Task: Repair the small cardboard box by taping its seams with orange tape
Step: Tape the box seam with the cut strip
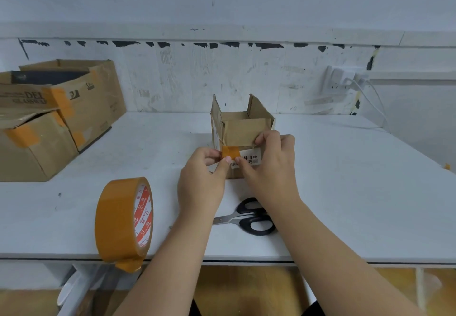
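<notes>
A small open cardboard box stands mid-table with its flaps raised. A short piece of orange tape lies against its near face beside a white label. My left hand pinches the tape's lower left edge between thumb and fingers. My right hand pinches the tape's lower right edge with its thumb, while its upper fingers curl over the box's near flap. A roll of orange tape stands on edge at the table's front left, its loose end hanging over the edge.
Black-handled scissors lie on the white table under my right forearm. Larger cardboard boxes patched with orange tape are stacked at the left. A wall socket with white cables is at the back right.
</notes>
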A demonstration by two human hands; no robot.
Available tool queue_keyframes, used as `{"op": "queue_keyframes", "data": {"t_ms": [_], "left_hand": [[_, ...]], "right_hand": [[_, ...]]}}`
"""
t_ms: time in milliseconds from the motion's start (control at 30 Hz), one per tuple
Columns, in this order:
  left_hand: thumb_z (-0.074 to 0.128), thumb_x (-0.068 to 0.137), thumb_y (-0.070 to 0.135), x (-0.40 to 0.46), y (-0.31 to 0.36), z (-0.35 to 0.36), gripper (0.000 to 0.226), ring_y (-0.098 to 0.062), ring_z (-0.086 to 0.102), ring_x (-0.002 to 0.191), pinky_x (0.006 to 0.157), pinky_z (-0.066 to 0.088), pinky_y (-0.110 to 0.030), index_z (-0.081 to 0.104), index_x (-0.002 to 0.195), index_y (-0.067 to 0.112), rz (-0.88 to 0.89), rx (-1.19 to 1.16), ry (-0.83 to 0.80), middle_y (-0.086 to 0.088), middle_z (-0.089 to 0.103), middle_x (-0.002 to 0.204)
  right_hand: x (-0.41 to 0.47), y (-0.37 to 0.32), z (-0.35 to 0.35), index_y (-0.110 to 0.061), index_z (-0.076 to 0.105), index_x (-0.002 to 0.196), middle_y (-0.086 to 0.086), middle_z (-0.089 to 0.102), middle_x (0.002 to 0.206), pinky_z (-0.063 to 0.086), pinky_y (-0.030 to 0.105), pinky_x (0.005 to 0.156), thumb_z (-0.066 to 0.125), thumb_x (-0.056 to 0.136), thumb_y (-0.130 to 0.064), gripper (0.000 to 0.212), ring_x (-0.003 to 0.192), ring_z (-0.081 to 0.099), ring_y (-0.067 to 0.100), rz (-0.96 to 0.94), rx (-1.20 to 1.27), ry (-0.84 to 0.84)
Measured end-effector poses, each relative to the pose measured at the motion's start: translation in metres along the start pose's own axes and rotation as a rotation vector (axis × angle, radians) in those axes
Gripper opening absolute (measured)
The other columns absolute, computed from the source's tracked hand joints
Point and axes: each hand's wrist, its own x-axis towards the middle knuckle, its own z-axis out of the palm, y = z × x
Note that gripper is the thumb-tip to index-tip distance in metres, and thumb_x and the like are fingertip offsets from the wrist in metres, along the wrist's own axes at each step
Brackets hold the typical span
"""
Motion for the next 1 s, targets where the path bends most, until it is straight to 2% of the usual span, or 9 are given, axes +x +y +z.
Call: {"op": "queue_keyframes", "data": {"t_ms": [233, 400, 500, 600, 733, 800, 867, 933, 1000], "left_hand": [[0.065, 0.086, 0.033, 0.003, -0.003, 0.0, 0.017, -0.021, 0.068, 0.079, 0.072, 0.056, -0.043, 0.053, 0.074, 0.037, -0.003, -0.04, 0.006, 0.006, 0.068, 0.085], [0.06, 0.09, 0.027, 0.005, -0.006, -0.001, 0.017, -0.024, 0.068, 0.082, 0.075, 0.056, -0.044, 0.05, 0.078, 0.035, -0.034, -0.106, 0.016, 0.005, 0.066, 0.088], [0.056, 0.093, 0.025, 0.005, -0.006, 0.0, 0.018, -0.025, 0.067, 0.084, 0.078, 0.055, -0.046, 0.046, 0.083, 0.036, -0.056, -0.138, 0.019, 0.005, 0.064, 0.095], [0.051, 0.095, 0.023, 0.006, -0.007, 0.0, 0.015, -0.025, 0.067, 0.085, 0.079, 0.055, -0.045, 0.043, 0.093, 0.035, -0.059, -0.14, 0.015, 0.002, 0.065, 0.103], [0.05, 0.095, 0.022, 0.006, -0.005, -0.001, 0.014, -0.023, 0.065, 0.083, 0.076, 0.055, -0.042, 0.041, 0.102, 0.03, -0.066, -0.139, 0.005, 0.004, 0.058, 0.114], [0.052, 0.095, 0.025, 0.005, -0.001, -0.002, 0.019, -0.016, 0.062, 0.079, 0.066, 0.05, -0.026, 0.041, 0.11, 0.027, -0.065, -0.105, 0.029, 0.005, 0.049, 0.12], [0.057, 0.092, 0.026, 0.003, 0.004, -0.005, 0.029, -0.009, 0.055, 0.072, 0.059, 0.04, -0.015, 0.042, 0.116, 0.023, -0.069, -0.094, 0.076, 0.006, 0.042, 0.119], [0.061, 0.089, 0.026, 0.0, 0.008, -0.006, 0.033, -0.008, 0.053, 0.067, 0.055, 0.04, -0.01, 0.042, 0.115, 0.024, -0.044, -0.11, 0.103, 0.006, 0.037, 0.118], [0.065, 0.085, 0.026, -0.001, 0.009, -0.006, 0.036, -0.006, 0.053, 0.065, 0.056, 0.042, -0.005, 0.042, 0.113, 0.025, 0.004, -0.127, 0.092, 0.005, 0.037, 0.117]], "right_hand": [[-0.001, -0.004, 0.0, -0.012, 0.05, 0.1, 0.008, 0.047, 0.099, 0.039, 0.022, 0.074, 0.079, 0.07, -0.023, 0.043, 0.088, 0.034, 0.011, -0.014, -0.019, 0.005], [-0.001, -0.01, -0.016, -0.021, 0.053, 0.089, 0.002, 0.044, 0.098, 0.041, 0.021, 0.077, 0.066, 0.082, -0.016, 0.016, 0.094, 0.044, 0.012, -0.032, 0.172, -0.055], [0.001, -0.012, -0.024, -0.031, 0.049, 0.084, -0.004, 0.044, 0.098, 0.04, 0.014, 0.073, 0.056, 0.083, -0.011, 0.021, 0.095, 0.047, 0.006, -0.009, 0.289, -0.123], [0.003, -0.01, -0.026, -0.037, 0.043, 0.085, -0.005, 0.048, 0.096, 0.036, 0.008, 0.073, 0.048, 0.082, -0.007, 0.031, 0.089, 0.049, 0.006, 0.023, 0.328, -0.11], [0.005, -0.004, -0.028, -0.043, 0.044, 0.104, -0.016, 0.047, 0.11, 0.04, 0.017, 0.083, 0.048, 0.082, 0.001, 0.049, 0.102, 0.05, 0.007, 0.051, 0.297, -0.073], [0.006, -0.001, -0.028, -0.032, 0.047, 0.123, -0.018, 0.043, 0.123, 0.043, 0.03, 0.094, 0.049, 0.08, 0.005, 0.056, 0.115, 0.046, 0.01, 0.028, 0.252, -0.091], [0.007, 0.0, -0.028, -0.028, 0.042, 0.138, -0.012, 0.035, 0.143, 0.04, 0.04, 0.104, 0.049, 0.081, 0.006, 0.066, 0.131, 0.037, 0.011, 0.02, 0.22, -0.134], [0.008, -0.001, -0.029, -0.03, 0.034, 0.145, -0.007, 0.024, 0.155, 0.032, 0.037, 0.111, 0.05, 0.084, 0.005, 0.072, 0.14, 0.022, 0.004, 0.007, 0.206, -0.181], [0.009, -0.002, -0.029, -0.03, 0.029, 0.148, -0.006, 0.021, 0.158, 0.02, 0.024, 0.113, 0.052, 0.086, 0.003, 0.073, 0.14, 0.015, -0.003, -0.038, 0.179, -0.224]]}}
